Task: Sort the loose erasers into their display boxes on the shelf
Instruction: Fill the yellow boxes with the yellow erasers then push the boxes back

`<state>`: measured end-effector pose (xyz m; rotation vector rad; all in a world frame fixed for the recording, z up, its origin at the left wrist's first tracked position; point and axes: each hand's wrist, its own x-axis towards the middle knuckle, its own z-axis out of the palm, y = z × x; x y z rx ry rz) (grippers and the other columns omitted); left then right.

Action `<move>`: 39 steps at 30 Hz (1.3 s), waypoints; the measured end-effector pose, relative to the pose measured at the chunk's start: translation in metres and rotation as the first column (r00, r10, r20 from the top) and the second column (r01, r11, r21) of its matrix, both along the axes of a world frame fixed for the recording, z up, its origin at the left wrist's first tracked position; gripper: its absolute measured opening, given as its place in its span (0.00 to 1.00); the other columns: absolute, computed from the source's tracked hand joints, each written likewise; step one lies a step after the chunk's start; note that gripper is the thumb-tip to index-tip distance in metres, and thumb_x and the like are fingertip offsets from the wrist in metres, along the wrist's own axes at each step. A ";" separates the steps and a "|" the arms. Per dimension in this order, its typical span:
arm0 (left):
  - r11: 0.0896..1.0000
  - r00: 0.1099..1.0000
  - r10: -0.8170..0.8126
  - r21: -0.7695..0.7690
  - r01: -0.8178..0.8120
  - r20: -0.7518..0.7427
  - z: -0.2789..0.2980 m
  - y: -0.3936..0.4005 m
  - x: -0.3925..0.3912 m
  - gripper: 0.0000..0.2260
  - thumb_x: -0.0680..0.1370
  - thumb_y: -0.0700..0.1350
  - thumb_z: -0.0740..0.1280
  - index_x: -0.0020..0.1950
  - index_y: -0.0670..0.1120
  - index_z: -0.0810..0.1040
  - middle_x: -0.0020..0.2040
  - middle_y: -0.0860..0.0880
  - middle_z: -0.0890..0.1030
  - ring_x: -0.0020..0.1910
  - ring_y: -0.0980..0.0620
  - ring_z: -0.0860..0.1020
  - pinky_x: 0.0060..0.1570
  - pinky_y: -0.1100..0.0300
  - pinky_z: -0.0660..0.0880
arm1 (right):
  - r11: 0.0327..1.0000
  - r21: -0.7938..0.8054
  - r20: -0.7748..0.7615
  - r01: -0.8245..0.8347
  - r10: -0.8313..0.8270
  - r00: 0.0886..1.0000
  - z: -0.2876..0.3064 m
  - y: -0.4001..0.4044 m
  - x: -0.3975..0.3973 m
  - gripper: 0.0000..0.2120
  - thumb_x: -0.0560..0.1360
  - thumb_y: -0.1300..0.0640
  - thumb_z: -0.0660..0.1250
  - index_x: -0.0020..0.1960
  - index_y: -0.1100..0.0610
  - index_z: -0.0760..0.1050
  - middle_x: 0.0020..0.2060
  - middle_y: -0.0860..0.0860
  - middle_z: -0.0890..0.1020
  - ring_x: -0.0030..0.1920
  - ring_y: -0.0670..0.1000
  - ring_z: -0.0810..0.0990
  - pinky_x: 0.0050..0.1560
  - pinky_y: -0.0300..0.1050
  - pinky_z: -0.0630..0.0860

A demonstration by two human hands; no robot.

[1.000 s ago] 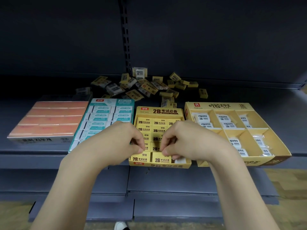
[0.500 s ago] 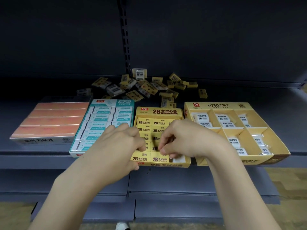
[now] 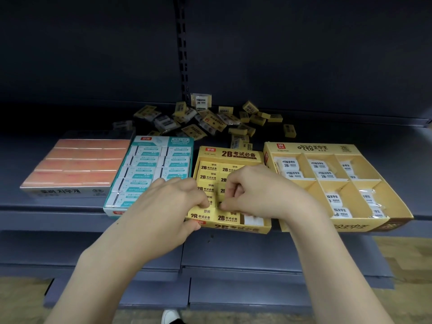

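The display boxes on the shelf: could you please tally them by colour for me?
Orange box: 1
Teal box: 1
Yellow boxes: 2
Total: 4

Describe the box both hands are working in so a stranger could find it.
On the grey shelf, four boxes sit in a row. It is third from the left, the small yellow box between the teal box and the divided box, marked "2B" and packed with yellow erasers.

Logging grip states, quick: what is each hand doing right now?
Left hand: fingers curled, pinching a yellow eraser in the yellow box.
Right hand: fingers curled, pinching at the same spot.
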<state>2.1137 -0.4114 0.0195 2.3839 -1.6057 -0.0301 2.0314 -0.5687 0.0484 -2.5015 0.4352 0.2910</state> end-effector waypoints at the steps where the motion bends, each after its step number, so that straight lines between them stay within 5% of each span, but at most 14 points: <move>1: 1.000 1.000 0.001 0.009 -0.001 0.001 0.000 0.000 0.000 0.15 0.76 0.55 0.65 0.62 0.59 0.72 0.56 0.61 0.70 0.57 0.59 0.68 0.58 0.64 0.60 | 1.000 -0.006 0.009 -0.025 0.025 1.000 -0.001 0.001 0.000 0.07 0.71 0.54 0.71 0.37 0.52 0.75 0.34 0.45 0.75 0.36 0.46 0.74 0.37 0.38 0.73; 8: 0.999 0.999 -0.007 0.040 0.005 0.053 0.000 -0.001 -0.001 0.16 0.76 0.56 0.65 0.63 0.59 0.73 0.53 0.61 0.70 0.56 0.59 0.65 0.51 0.64 0.55 | 0.996 0.006 0.020 -0.084 0.084 0.996 -0.006 0.003 0.005 0.04 0.72 0.54 0.69 0.38 0.49 0.77 0.34 0.43 0.74 0.36 0.43 0.72 0.35 0.37 0.69; 14: 0.999 0.989 -0.048 0.018 0.046 0.140 -0.008 0.002 0.005 0.15 0.58 0.51 0.80 0.42 0.55 0.84 0.37 0.58 0.76 0.36 0.54 0.75 0.36 0.60 0.65 | 1.000 0.017 0.034 -0.023 0.023 0.999 -0.010 0.003 0.009 0.07 0.69 0.54 0.73 0.37 0.51 0.76 0.35 0.45 0.76 0.35 0.44 0.73 0.33 0.38 0.69; 20: 1.000 0.992 -0.012 0.003 0.012 0.128 -0.006 0.000 0.006 0.15 0.60 0.51 0.80 0.44 0.54 0.83 0.38 0.58 0.79 0.38 0.53 0.75 0.40 0.58 0.67 | 0.999 -0.048 0.119 -0.024 0.029 0.992 -0.008 -0.001 0.011 0.03 0.72 0.53 0.71 0.43 0.51 0.77 0.37 0.44 0.76 0.40 0.45 0.74 0.40 0.40 0.73; 24: 1.000 0.996 0.024 -0.008 -0.023 0.090 -0.001 -0.002 0.005 0.15 0.73 0.56 0.68 0.58 0.56 0.77 0.50 0.60 0.76 0.49 0.56 0.67 0.51 0.59 0.58 | 0.996 -0.084 0.143 -0.015 0.027 0.989 -0.002 -0.009 0.008 0.07 0.71 0.53 0.72 0.47 0.50 0.77 0.38 0.44 0.79 0.42 0.45 0.76 0.45 0.44 0.76; 31: 0.995 0.996 0.012 0.095 -0.020 0.085 0.000 -0.009 0.009 0.18 0.74 0.62 0.63 0.63 0.60 0.71 0.52 0.64 0.72 0.52 0.60 0.64 0.51 0.63 0.55 | 0.992 -0.125 0.160 0.024 -0.004 0.987 0.001 -0.026 0.011 0.07 0.71 0.54 0.71 0.46 0.46 0.74 0.39 0.42 0.78 0.42 0.44 0.76 0.44 0.42 0.76; 36: 0.993 0.992 -0.056 0.099 0.068 -0.116 0.018 -0.019 0.023 0.30 0.65 0.73 0.56 0.59 0.58 0.75 0.51 0.63 0.75 0.52 0.63 0.69 0.57 0.63 0.65 | 0.988 -0.141 0.243 0.063 -0.027 0.970 0.001 -0.040 0.014 0.05 0.74 0.55 0.68 0.45 0.46 0.73 0.39 0.43 0.76 0.41 0.44 0.75 0.43 0.41 0.75; 39: 0.998 0.994 -0.064 0.008 0.065 -0.086 0.032 -0.037 0.048 0.20 0.73 0.63 0.60 0.57 0.53 0.78 0.49 0.57 0.78 0.48 0.60 0.74 0.54 0.59 0.72 | 0.980 -0.176 0.307 0.090 -0.032 0.951 0.002 -0.047 0.016 0.04 0.76 0.56 0.65 0.47 0.47 0.75 0.39 0.43 0.77 0.41 0.44 0.76 0.45 0.43 0.77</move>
